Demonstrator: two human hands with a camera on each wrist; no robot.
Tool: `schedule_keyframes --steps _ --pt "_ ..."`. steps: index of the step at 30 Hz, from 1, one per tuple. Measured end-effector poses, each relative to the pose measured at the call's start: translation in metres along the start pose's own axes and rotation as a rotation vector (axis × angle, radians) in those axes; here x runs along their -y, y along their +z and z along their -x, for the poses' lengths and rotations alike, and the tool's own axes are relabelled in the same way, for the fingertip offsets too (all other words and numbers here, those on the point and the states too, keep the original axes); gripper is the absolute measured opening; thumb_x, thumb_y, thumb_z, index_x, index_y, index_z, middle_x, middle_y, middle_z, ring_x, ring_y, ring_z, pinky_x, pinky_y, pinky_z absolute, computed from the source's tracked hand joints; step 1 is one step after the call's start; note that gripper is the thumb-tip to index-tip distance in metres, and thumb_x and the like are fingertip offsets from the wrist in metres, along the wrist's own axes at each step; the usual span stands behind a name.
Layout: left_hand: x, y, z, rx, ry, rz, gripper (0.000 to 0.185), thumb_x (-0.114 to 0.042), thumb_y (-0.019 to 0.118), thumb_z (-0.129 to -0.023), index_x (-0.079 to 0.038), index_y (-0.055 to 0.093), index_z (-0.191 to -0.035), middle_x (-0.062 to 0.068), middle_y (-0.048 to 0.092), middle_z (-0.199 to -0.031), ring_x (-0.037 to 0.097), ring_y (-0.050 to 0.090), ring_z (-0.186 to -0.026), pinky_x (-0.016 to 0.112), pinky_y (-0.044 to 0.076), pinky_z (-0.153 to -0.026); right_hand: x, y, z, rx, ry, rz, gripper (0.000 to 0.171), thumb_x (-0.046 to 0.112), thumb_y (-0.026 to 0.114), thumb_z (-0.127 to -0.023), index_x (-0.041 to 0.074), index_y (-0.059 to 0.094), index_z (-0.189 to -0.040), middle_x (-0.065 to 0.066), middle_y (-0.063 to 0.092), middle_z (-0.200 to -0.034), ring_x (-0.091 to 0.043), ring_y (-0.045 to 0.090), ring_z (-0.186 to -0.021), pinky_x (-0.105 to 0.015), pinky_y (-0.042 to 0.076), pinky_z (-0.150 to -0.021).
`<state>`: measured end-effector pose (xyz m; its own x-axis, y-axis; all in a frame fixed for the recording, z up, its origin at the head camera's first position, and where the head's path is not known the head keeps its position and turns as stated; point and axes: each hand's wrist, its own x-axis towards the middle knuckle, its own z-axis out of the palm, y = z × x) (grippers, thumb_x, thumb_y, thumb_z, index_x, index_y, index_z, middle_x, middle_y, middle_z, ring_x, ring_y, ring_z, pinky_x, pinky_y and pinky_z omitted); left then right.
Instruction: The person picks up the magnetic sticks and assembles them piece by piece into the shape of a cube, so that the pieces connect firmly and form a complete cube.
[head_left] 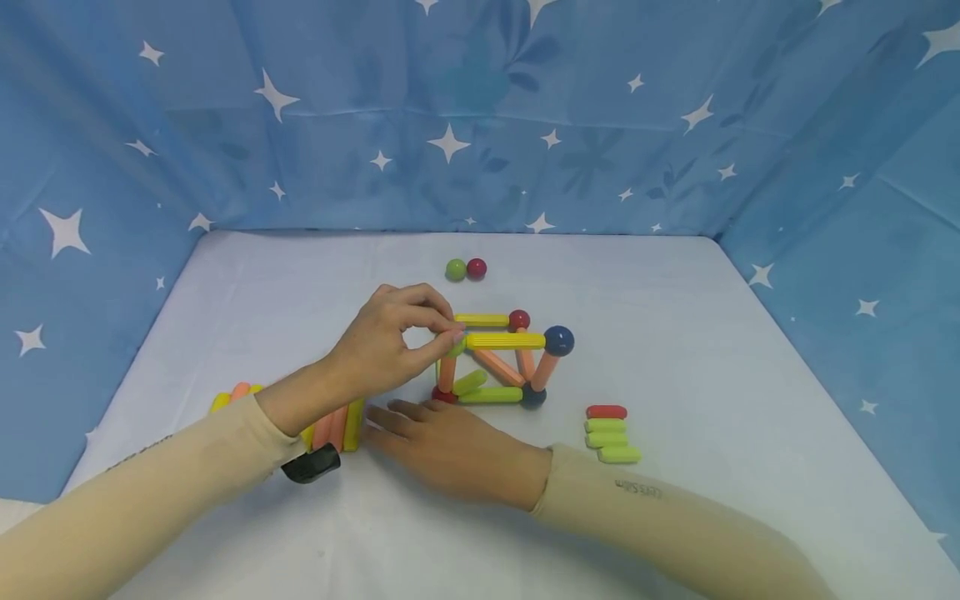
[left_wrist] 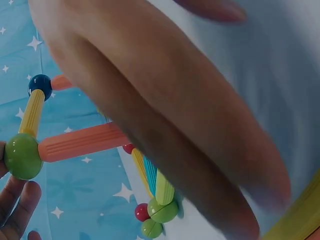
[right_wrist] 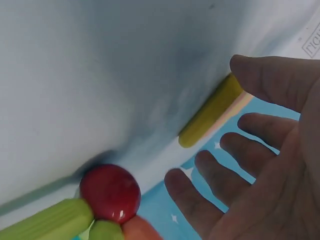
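While my left hand (head_left: 390,337) pinches what looks like the green ball (head_left: 455,347) at the frame's (head_left: 498,362) near-left top corner, my right hand (head_left: 450,446) rests flat, released, just nearer.

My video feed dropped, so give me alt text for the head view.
The left hand pinches a green ball at a corner of a stick-and-ball frame on the white table, while the right hand rests flat beside it. Loose sticks lie right.
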<state>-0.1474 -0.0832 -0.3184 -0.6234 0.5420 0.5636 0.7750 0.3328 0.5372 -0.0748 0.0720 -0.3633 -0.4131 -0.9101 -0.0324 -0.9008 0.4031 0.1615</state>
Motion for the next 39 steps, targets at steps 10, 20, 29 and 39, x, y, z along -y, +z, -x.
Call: schedule_keyframes --steps 10,20,29,39 --pt "0.0 0.001 0.0 -0.013 0.014 0.009 0.008 -0.019 0.076 -0.091 -0.017 0.081 -0.086 -0.009 0.065 -0.093 0.009 0.062 -0.089 0.041 0.038 -0.081 0.002 0.01 -0.016 -0.113 -0.055 0.088 0.034 0.017 0.053 -0.105 0.016 0.059 -0.138 0.0 0.059 -0.138 -0.018 0.056 -0.128 -0.029 0.051 -0.092" --pt "0.002 0.001 0.001 -0.021 0.003 0.026 0.009 -0.018 0.077 -0.091 -0.019 0.079 -0.083 -0.01 0.065 -0.093 0.008 0.061 -0.089 0.041 0.037 -0.082 0.0 0.014 -0.02 -0.144 -0.09 0.198 0.033 0.016 0.056 -0.104 0.016 0.059 -0.136 0.001 0.058 -0.14 -0.02 0.056 -0.129 -0.031 0.049 -0.096" --pt "0.003 0.003 0.002 -0.019 0.008 0.031 0.011 -0.019 0.076 -0.092 -0.02 0.079 -0.082 -0.01 0.065 -0.094 0.009 0.061 -0.09 0.042 0.038 -0.082 0.002 0.013 -0.016 -0.152 -0.158 0.188 0.01 0.017 0.061 -0.101 0.023 0.07 -0.103 0.009 0.062 -0.102 -0.011 0.062 -0.096 -0.026 0.047 -0.079" --pt "0.001 0.002 0.003 -0.029 -0.004 0.036 0.008 -0.017 0.077 -0.091 -0.018 0.079 -0.083 -0.009 0.065 -0.094 0.01 0.061 -0.09 0.042 0.039 -0.082 -0.001 0.014 0.025 -0.012 -0.139 0.053 0.013 0.026 0.07 -0.098 0.025 0.072 -0.11 0.01 0.066 -0.105 -0.01 0.063 -0.094 -0.025 0.045 -0.08"
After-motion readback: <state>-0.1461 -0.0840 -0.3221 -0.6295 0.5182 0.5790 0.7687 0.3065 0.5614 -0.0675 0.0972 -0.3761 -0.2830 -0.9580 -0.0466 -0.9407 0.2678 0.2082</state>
